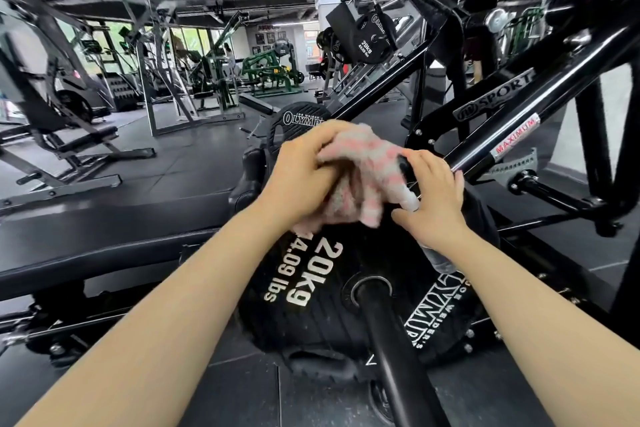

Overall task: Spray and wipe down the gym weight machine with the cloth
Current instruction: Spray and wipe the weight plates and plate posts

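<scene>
We look from our head, forward and down, close over both hands at the weight plate (322, 291).

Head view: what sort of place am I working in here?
Almost certainly a commercial gym. A black 20kg weight plate sits on a black machine's steel peg, green and grey weight machines fill the dark rubber floor behind, and another black plate hangs on the frame above.

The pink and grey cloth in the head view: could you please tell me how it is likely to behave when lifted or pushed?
The cloth is probably floppy: it bunches and droops where the left hand grips it. It looks light, held up by fingers alone. Its fuzzy weave suggests that it would drag rather than slide across the ribbed weight plate.
</scene>
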Available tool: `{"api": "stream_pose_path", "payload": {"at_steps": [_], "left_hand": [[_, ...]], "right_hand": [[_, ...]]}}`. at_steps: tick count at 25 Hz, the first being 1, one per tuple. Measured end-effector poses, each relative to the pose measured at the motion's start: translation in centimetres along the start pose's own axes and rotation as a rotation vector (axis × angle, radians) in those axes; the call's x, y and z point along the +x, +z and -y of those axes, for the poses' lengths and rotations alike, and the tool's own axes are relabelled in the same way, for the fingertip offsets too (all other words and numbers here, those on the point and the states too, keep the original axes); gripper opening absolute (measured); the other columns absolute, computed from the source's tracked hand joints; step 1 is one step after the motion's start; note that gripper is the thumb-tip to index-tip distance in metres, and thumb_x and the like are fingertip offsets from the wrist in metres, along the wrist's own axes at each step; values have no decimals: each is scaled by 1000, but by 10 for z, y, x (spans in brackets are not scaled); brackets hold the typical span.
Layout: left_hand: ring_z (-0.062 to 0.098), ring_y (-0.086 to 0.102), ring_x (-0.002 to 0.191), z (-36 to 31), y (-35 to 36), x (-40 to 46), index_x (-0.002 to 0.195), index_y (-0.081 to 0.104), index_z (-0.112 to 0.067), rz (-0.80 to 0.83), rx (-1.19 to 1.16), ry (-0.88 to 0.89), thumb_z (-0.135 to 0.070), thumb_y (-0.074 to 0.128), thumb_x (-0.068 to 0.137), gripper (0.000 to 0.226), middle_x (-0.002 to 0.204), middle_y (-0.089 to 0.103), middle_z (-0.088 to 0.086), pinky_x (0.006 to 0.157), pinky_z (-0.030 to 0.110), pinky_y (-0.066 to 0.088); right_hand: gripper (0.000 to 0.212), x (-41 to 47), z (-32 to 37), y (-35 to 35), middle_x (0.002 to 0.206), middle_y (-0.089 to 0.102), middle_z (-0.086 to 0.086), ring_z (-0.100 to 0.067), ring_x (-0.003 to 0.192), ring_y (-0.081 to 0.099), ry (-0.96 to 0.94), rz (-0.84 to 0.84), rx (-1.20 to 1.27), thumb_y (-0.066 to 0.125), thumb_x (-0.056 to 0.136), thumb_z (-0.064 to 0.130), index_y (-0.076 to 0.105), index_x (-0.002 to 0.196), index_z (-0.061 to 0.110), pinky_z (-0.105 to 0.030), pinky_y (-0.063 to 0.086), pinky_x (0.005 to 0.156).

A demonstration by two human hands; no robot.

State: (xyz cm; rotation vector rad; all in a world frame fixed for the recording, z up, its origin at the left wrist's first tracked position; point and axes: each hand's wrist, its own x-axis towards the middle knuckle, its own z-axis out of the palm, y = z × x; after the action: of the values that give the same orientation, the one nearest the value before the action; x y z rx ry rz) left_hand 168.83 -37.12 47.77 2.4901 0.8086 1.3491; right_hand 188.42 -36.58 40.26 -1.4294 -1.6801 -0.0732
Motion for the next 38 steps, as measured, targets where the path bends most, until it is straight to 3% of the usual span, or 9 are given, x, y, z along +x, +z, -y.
{"api": "stream_pose_path", "payload": {"at_steps": [4,7,10,14,19,23,28,35,38], "left_hand": [[31,58,92,13,24,-11,104,53,-15,18,560,-92,-9,65,71,36,105,58,7,76,44,49],[29,44,68,21,46,-18,83,43,-9,-257,793,317,0,54,71,19,79,56,16,56,41,37],[27,49,101,54,61,-38,98,54,-4,-167,822,517,-12,42,94,14,102,65,18,81,41,45],[33,2,145,70,75,-55,140,31,-20,-36,1112,338,-65,30,88,69,148,23,14,112,56,-1],[32,11,144,61,99,-39,138,38,-11,-175,962,358,-22,38,89,50,147,35,15,116,44,9],[28,41,132,81,92,-70,125,58,-5,236,1067,681,-14,34,82,50,136,52,11,114,40,8],[17,22,139,93,80,-120,140,35,-6,533,1179,700,-20,26,85,58,148,26,5,118,38,-4],[39,22,138,36,2,-13,144,22,2,-123,1088,-97,-53,42,83,85,151,22,25,109,51,27],[45,38,126,34,21,-15,134,42,2,-227,876,32,-22,37,86,54,135,44,30,103,54,34]], "right_hand": [[79,-1,-1,3,141,33,4,-12,135,20,7,-18,15,59,68,40,36,142,27,-49,-4,114],[86,-2,-3,3,141,32,6,-12,135,19,-8,-5,-20,75,68,21,33,142,28,-49,-6,114],[83,-2,-3,3,140,32,7,-10,134,18,-10,-23,-4,72,69,17,33,142,29,-48,-6,114],[76,-3,-2,5,139,31,9,-6,134,16,-1,-32,26,63,72,26,33,142,31,-46,-10,114],[77,-3,-7,3,139,33,12,-4,135,17,7,-34,99,58,67,46,36,141,34,-44,-9,114],[87,-6,-10,-6,140,31,12,-3,133,18,-25,17,69,55,59,30,32,143,30,-44,-4,114],[90,-6,-8,-7,141,31,10,-7,133,20,-18,30,33,53,56,27,31,143,30,-49,2,116],[88,-5,-8,-7,142,31,8,-10,135,20,-11,42,43,60,61,23,31,143,28,-50,1,116],[86,-8,-7,-7,142,30,9,-8,135,18,-19,36,49,65,65,16,30,143,28,-46,-4,116]]}}
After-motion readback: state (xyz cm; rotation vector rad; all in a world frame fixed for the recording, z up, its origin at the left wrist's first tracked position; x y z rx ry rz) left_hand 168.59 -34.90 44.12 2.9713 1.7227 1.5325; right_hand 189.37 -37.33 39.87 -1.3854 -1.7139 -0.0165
